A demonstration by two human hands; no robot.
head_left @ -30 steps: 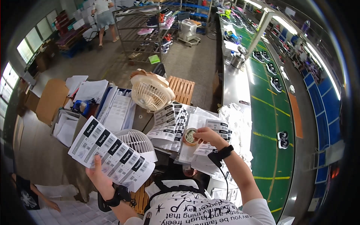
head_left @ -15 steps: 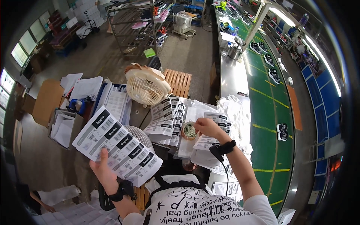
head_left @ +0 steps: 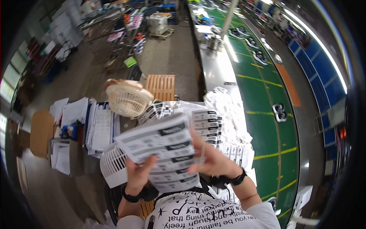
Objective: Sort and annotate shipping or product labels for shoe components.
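Note:
A stack of printed label sheets [head_left: 164,147], white with black and grey blocks, is tilted up in front of my chest. My left hand [head_left: 139,175] grips its lower left side, thumb over the front and the other fingers hidden behind. At the right edge of the stack, my right hand [head_left: 213,160] is smeared by motion. A thin pale strand, apparently a rubber band [head_left: 203,150], runs between its fingers. Beyond the stack, more label sheets [head_left: 206,124] lie on the table, along with another curled bundle of labels [head_left: 152,112].
A cream fan [head_left: 127,100] stands beyond the stack, and a white slatted fan part [head_left: 113,164] sits left of my left hand. Cartons of paper [head_left: 63,158] are further left. A green conveyor [head_left: 263,133] with shoes [head_left: 279,112] runs along the right, beside crumpled white material [head_left: 225,108].
My right hand has left the tape ring of rubber bands and come to the sheets' right edge with a strand. The stack moved right and turned more upright. The view has shifted.

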